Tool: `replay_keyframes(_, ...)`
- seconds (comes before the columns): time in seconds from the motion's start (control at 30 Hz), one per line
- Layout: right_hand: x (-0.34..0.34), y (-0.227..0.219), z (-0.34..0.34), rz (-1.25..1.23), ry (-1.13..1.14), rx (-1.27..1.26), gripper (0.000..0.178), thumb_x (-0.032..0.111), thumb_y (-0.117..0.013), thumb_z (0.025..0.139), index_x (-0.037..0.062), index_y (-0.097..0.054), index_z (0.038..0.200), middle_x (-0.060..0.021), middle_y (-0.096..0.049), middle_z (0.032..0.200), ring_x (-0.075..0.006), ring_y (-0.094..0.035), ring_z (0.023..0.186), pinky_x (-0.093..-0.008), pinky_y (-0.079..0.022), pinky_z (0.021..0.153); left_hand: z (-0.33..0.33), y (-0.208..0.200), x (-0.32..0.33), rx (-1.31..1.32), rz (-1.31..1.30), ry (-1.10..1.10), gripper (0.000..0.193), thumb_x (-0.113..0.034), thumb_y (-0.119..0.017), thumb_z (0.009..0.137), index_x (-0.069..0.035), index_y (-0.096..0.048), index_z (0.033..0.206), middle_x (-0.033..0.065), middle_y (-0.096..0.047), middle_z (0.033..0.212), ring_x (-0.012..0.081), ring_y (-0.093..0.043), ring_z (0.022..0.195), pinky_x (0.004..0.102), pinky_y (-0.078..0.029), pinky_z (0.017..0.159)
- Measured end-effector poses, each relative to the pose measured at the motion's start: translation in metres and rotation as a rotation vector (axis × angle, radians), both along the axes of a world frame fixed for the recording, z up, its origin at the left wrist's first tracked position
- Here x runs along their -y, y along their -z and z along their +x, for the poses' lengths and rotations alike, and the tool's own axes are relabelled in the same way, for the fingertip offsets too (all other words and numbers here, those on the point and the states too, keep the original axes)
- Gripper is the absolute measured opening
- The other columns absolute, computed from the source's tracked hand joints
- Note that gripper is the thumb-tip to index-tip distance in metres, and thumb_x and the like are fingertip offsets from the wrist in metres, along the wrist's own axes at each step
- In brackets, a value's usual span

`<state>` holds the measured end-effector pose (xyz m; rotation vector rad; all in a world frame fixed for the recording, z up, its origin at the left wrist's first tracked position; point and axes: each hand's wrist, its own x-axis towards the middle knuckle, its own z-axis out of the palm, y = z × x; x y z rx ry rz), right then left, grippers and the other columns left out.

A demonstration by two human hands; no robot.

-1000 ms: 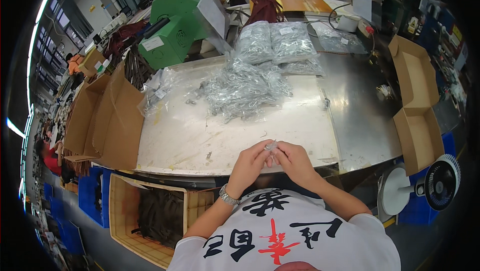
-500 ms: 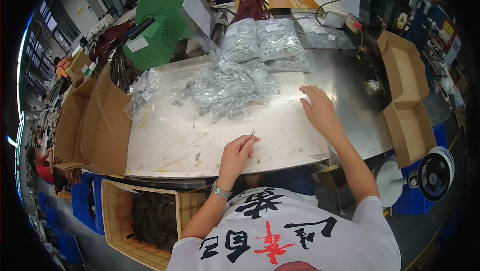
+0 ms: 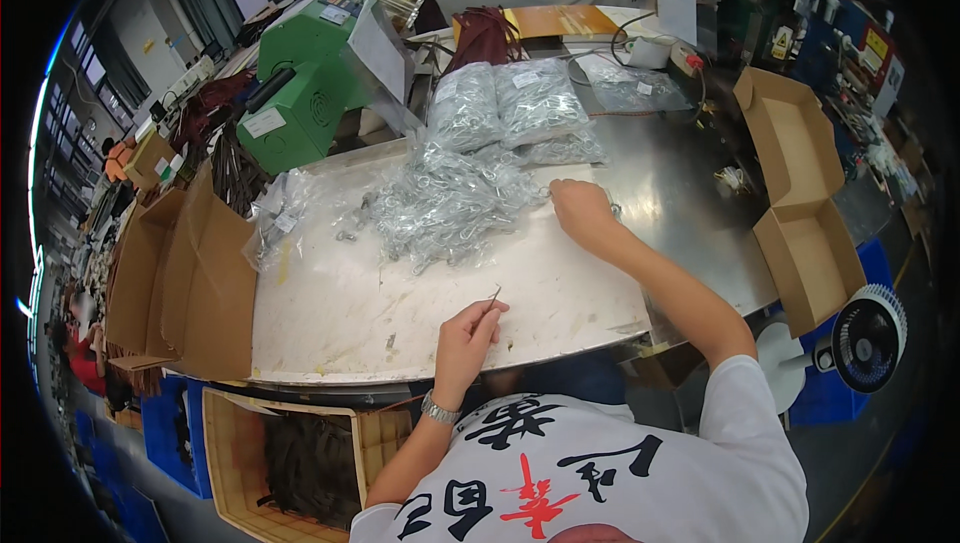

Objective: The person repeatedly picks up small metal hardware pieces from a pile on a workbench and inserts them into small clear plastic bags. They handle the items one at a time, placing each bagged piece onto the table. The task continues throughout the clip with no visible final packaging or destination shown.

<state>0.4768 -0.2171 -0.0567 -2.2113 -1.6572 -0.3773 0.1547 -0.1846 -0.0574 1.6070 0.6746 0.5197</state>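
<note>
My left hand (image 3: 467, 340) is closed in a pinch on a thin metal piece (image 3: 495, 295), whose tip sticks up past the fingertips above the table's near part. My right hand (image 3: 580, 211) reaches to the right edge of a heap of small shiny metal hooks (image 3: 445, 208), which lies loose on and among clear plastic. Its fingers are drawn together and point left; what they hold, if anything, is too small to make out. Behind the heap, clear bags packed with similar metal parts (image 3: 540, 98) are stacked.
The pale worktable (image 3: 330, 328) has an open cardboard box (image 3: 205, 288) at its left and another (image 3: 805, 253) at its right. A green machine (image 3: 300, 93) stands at the back left. A yellow crate (image 3: 225, 463) of dark straps sits below the near edge; a fan (image 3: 865, 348) is at right.
My right hand has moved left to the heap's edge, its spread fingers now drawn together. My left hand keeps its pinch on the thin metal piece. The whole view has shifted slightly.
</note>
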Motion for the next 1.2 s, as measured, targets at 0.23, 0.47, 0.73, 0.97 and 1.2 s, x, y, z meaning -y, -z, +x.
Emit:
replay_keyframes(0.23, 0.042, -0.045, -0.072, -0.238, -0.494, -1.569, 0.029, 0.024, -0.064, 0.107, -0.0005, -0.076, 0.117, -0.001, -0.073, 0.09, -0.0045, -0.059, 0.066, -0.0214, -0.049, 0.06, 0.016, -0.03, -0.024, 0.195, 0.024, -0.143, 0.023, -0.012, -0.067, 0.105, 0.001, -0.074, 0.122, -0.0054, -0.064, 0.086, 0.0018, -0.045, 0.064, 0.02, -0.037, 0.059)
replay_keyframes(0.47, 0.055, -0.027, -0.114, -0.286, -0.517, -1.716, 0.024, 0.021, -0.063, 0.109, -0.0007, -0.074, 0.111, -0.0025, -0.072, 0.086, -0.0067, -0.058, 0.064, -0.0232, -0.05, 0.061, 0.008, -0.05, -0.034, -0.037, 0.169, -0.023, 0.019, -0.014, -0.074, 0.1, 0.003, -0.072, 0.093, -0.0014, -0.065, 0.073, 0.0054, -0.048, 0.063, 0.0254, -0.038, 0.057)
replay_keyframes(0.73, 0.061, -0.026, -0.12, 0.004, -0.413, -1.661, 0.018, 0.013, -0.067, 0.105, -0.0039, -0.073, 0.108, -0.005, -0.072, 0.084, -0.0095, -0.062, 0.065, -0.0253, -0.052, 0.063, 0.01, -0.023, -0.022, 0.15, -0.001, -0.253, 0.033, -0.018, -0.075, 0.102, -0.002, -0.061, 0.076, -0.0034, -0.056, 0.065, 0.0031, -0.038, 0.054, 0.0258, -0.028, 0.048)
replay_keyframes(0.97, 0.067, -0.038, -0.121, 0.021, -0.338, -1.495, 0.017, 0.01, -0.067, 0.105, -0.0051, -0.071, 0.111, -0.0053, -0.072, 0.086, -0.0089, -0.063, 0.071, -0.0245, -0.053, 0.068, 0.005, -0.04, -0.023, 0.216, -0.368, -0.009, 0.018, -0.016, -0.071, 0.104, -0.001, -0.07, 0.096, -0.0018, -0.063, 0.073, 0.0013, -0.042, 0.052, 0.0203, -0.026, 0.044)
replay_keyframes(1.2, 0.066, -0.034, -0.125, 0.063, -0.35, -1.532, 0.017, 0.007, -0.065, 0.106, -0.0055, -0.07, 0.115, -0.0069, -0.073, 0.09, -0.0098, -0.065, 0.074, -0.0259, -0.056, 0.071, 0.005, -0.024, -0.014, 0.082, -0.008, -0.12, 0.029, -0.025, -0.067, 0.108, -0.002, -0.072, 0.091, 0.0002, -0.065, 0.069, 0.0016, -0.041, 0.051, 0.0214, -0.03, 0.048)
